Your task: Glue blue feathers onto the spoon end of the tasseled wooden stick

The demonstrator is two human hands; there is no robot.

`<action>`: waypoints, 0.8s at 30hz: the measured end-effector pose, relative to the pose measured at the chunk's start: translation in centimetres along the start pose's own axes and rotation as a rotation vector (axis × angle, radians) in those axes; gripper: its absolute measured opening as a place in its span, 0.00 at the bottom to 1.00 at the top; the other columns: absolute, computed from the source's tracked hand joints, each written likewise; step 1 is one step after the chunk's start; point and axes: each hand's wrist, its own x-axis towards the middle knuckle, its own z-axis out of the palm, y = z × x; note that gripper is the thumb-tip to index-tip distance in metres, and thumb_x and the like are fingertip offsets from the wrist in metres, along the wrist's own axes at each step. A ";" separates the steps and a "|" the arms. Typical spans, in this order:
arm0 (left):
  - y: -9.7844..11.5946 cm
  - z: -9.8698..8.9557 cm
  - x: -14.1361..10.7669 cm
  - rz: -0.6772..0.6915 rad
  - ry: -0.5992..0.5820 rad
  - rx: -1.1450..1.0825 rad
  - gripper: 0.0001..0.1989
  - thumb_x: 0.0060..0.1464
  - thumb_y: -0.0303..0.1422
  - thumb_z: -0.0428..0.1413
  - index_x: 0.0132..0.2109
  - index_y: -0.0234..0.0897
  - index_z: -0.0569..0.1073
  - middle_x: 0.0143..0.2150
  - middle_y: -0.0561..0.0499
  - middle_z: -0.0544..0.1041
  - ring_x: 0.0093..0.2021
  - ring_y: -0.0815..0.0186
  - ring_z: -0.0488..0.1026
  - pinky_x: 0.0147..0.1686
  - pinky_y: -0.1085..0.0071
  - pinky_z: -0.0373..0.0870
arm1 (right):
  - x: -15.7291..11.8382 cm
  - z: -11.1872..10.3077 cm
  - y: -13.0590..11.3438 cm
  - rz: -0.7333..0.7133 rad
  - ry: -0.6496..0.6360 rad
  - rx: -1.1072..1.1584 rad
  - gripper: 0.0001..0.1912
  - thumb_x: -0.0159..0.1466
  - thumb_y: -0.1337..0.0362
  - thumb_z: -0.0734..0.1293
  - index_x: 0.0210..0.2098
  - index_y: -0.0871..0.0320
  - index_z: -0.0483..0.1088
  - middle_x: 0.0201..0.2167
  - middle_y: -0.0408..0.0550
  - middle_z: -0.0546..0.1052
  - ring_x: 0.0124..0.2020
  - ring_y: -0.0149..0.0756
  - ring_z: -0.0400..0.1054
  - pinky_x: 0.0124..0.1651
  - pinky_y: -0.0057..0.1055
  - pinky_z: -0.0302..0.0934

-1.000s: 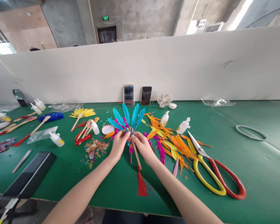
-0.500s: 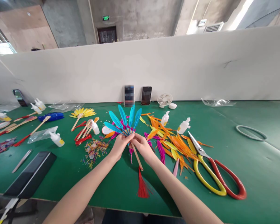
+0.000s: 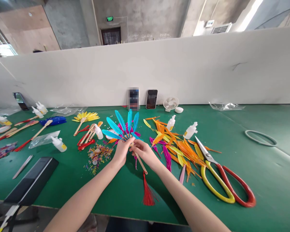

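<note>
A fan of several turquoise feathers (image 3: 120,120) spreads up from a wooden handle (image 3: 140,161) with a red tassel (image 3: 148,191) at its lower end. My left hand (image 3: 122,150) is closed round the base of the feathers, thumb on top. Against it, my right hand (image 3: 145,153) pinches just below the feather base, at the upper handle. One turquoise feather (image 3: 137,137) lies low to the right, over the right fingertips. Exactly what those fingertips press on is partly hidden. Magenta feathers (image 3: 167,158) lie around and behind the fan.
Orange and yellow feathers (image 3: 183,148) heap to the right, beside large scissors (image 3: 217,175) with red and yellow handles. Glue bottles (image 3: 190,130) stand around. Leftward are a yellow feather fan (image 3: 87,116), sequins (image 3: 99,154) and a black box (image 3: 31,180). Phones (image 3: 151,99) lean on the white partition (image 3: 106,74).
The feather fan has tilted and shifted left. One turquoise feather now sticks out low to the right by my right fingertips. My right hand has slid slightly down from the feather base.
</note>
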 end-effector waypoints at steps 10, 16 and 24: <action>0.0 -0.5 0.6 0.061 0.058 0.046 0.09 0.37 0.34 0.57 0.19 0.34 0.65 0.16 0.58 0.63 0.19 0.75 0.61 0.21 0.76 0.56 | 0.1 0.1 0.8 0.006 0.044 -0.034 0.11 0.45 0.60 0.68 0.26 0.56 0.64 0.18 0.37 0.68 0.19 0.28 0.63 0.25 0.29 0.59; 0.4 0.0 0.1 0.028 -0.143 -0.059 0.15 0.35 0.40 0.60 0.28 0.35 0.66 0.18 0.59 0.61 0.16 0.77 0.57 0.15 0.78 0.53 | 0.4 -0.4 0.5 0.027 0.035 0.105 0.16 0.45 0.52 0.68 0.27 0.57 0.67 0.22 0.41 0.71 0.20 0.29 0.64 0.27 0.30 0.59; 0.3 -0.4 0.0 -0.007 -0.287 -0.052 0.15 0.44 0.43 0.55 0.31 0.34 0.68 0.17 0.56 0.64 0.15 0.72 0.62 0.13 0.74 0.59 | -0.1 -0.6 -0.3 0.151 -0.005 0.318 0.15 0.44 0.52 0.69 0.21 0.57 0.66 0.18 0.38 0.65 0.20 0.26 0.59 0.25 0.26 0.56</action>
